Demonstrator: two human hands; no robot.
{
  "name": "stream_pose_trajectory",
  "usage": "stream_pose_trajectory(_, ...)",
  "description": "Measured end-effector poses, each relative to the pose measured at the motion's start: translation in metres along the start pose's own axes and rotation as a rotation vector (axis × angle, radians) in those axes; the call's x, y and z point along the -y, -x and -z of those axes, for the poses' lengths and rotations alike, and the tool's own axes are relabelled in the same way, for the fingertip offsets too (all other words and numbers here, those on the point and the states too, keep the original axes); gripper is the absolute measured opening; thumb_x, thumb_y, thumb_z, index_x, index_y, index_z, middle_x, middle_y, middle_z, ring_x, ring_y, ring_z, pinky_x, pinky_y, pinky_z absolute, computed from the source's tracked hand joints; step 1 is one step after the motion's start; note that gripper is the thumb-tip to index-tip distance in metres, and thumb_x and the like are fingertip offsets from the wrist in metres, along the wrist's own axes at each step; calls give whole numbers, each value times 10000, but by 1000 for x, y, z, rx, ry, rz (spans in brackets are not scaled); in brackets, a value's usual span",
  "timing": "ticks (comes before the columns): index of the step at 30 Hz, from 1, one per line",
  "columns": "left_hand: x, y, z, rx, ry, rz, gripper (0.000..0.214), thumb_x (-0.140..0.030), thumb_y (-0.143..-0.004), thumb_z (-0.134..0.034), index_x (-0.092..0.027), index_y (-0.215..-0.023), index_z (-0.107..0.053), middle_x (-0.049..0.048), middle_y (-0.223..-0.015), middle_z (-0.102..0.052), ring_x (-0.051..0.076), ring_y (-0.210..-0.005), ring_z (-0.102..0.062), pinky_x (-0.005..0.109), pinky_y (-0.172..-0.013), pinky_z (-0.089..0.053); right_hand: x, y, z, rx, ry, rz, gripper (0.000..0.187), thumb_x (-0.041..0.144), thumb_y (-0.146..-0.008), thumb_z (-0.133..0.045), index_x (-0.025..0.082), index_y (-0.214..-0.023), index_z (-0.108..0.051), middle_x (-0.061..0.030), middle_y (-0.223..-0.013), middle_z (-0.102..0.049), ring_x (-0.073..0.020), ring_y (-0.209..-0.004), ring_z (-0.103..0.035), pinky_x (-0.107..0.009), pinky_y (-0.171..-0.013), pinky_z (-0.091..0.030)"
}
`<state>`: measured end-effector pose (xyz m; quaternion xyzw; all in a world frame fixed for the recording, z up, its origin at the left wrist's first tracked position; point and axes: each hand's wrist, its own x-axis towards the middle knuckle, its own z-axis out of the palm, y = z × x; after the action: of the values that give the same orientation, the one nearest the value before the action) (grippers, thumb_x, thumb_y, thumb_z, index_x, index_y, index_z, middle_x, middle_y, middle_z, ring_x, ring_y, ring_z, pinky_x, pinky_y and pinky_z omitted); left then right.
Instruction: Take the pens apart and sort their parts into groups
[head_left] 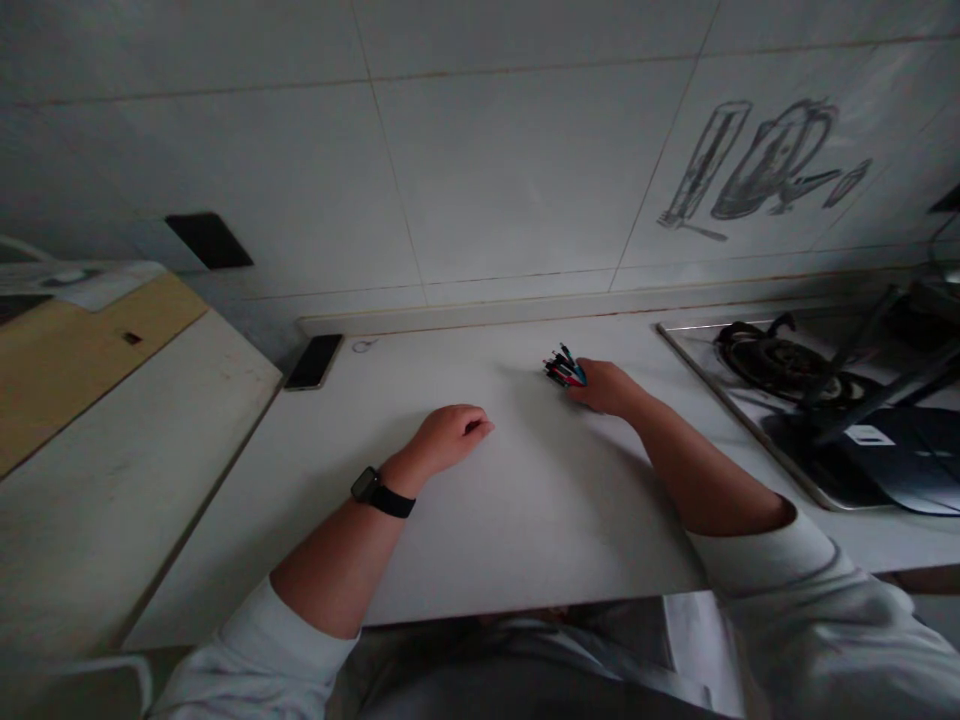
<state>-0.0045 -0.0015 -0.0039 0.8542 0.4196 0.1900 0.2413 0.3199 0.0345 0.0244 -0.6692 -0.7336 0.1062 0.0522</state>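
A bundle of several pens (564,368), with dark, red and blue parts showing, is gripped in my right hand (606,388) just above or on the white countertop (510,520). The hand covers the rest of the pens. To the left of it, my left hand (450,436) is loosely curled over the countertop, fingers folded and thumb side facing right, with no object showing in it. A black smartwatch (367,485) is strapped on my left wrist.
A phone (315,361) lies at the countertop's back left, beside a small ring-like item (364,346). A gas stove (787,360) is on the right, with a black router-like device (892,450) resting over it. A pale cabinet (112,420) borders the left. The tiled wall (517,180) stands behind.
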Motion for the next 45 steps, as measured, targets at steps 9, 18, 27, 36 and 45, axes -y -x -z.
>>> stream_pose_trajectory(9, -29, -7, -19, -226, 953, 198, 476, -430, -834, -753, -167, -1201, -602, 111, -1170, -700, 222, -1081, -647, 359, -969, -500, 99, 37, -39, -38, -662, 426, 312, 311, -857, -602, 182, -1140, -604, -42, -934, -718, -195, -788, -628, -286, -715, -493)
stream_pose_trajectory(18, -40, -4, -30, -439, 987, 281, 443, -445, -817, -761, -196, -1097, -523, 69, -1101, -667, 198, -1077, -631, 339, -982, -501, 135, 53, -54, -330, -337, 525, 274, 216, -984, -487, 225, -1255, -533, -153, -1134, -625, -299, -1050, -597, -449, -927, -531)
stream_pose_trajectory(27, -37, -5, -28, -484, 1000, 335, 319, -345, -854, -711, -194, -1097, -568, 49, -1056, -676, 190, -1017, -632, 319, -920, -507, 129, 51, -61, -333, -463, 439, 369, 298, -952, -606, 212, -1287, -481, -150, -1165, -612, -280, -1026, -632, -418, -902, -526)
stream_pose_trajectory(36, -34, -8, -22, -513, 1169, 329, 313, -349, -738, -817, -169, -926, -644, 17, -878, -688, 171, -852, -635, 305, -840, -485, 124, 45, -60, -169, -796, 391, 290, 410, -979, -530, 198, -1173, -561, -61, -1006, -669, -200, -897, -615, -333, -832, -488)
stream_pose_trajectory(45, -33, -8, -16, -476, 1236, 322, 397, -394, -648, -899, -156, -863, -665, 7, -806, -693, 157, -766, -634, 297, -801, -486, 119, 36, -63, -92, -1080, 271, 292, 459, -937, -551, 202, -1071, -596, -11, -911, -648, -164, -827, -578, -295, -784, -476)
